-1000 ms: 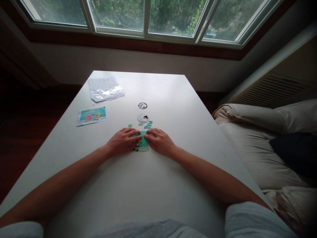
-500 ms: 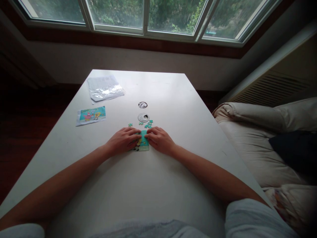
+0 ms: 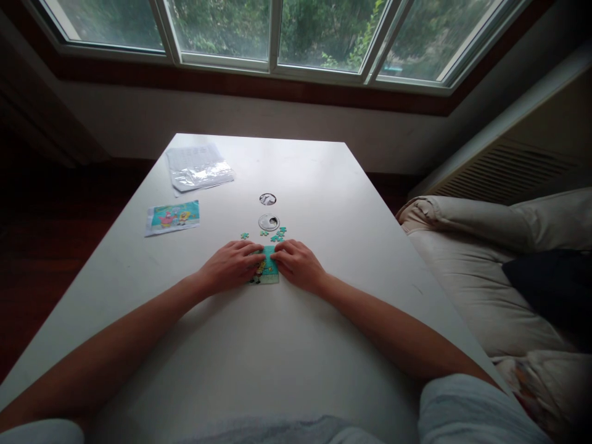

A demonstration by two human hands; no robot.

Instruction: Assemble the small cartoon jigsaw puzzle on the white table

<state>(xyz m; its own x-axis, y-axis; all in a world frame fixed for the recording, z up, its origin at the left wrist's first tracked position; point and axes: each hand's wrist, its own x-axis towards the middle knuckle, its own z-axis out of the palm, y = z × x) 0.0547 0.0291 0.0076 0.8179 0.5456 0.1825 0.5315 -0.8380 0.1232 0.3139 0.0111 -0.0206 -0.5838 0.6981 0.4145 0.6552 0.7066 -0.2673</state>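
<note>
A small, partly assembled jigsaw puzzle (image 3: pixel 269 269) with a yellow cartoon figure on a green-blue ground lies flat on the white table. My left hand (image 3: pixel 235 265) covers its left side, fingers bent and pressed on it. From the right, my right hand (image 3: pixel 298 262) has its curled fingertips at the puzzle's upper right edge. Whether a single piece is under those fingers is hidden. Several loose green puzzle pieces (image 3: pixel 278 235) lie just beyond the hands, with another loose piece (image 3: pixel 245 235) off to the left.
Two round items, a silvery disc (image 3: pixel 269 222) and a smaller disc (image 3: pixel 267 199), lie beyond the pieces. On the left are a printed picture card (image 3: pixel 173 217) and a clear plastic sleeve with papers (image 3: pixel 200 168). A cushioned sofa (image 3: pixel 453 265) stands right of the table (image 3: pixel 296 345).
The view has shifted slightly, so everything sits a little lower in it. Both hands stay at the puzzle, with barely any finger movement.
</note>
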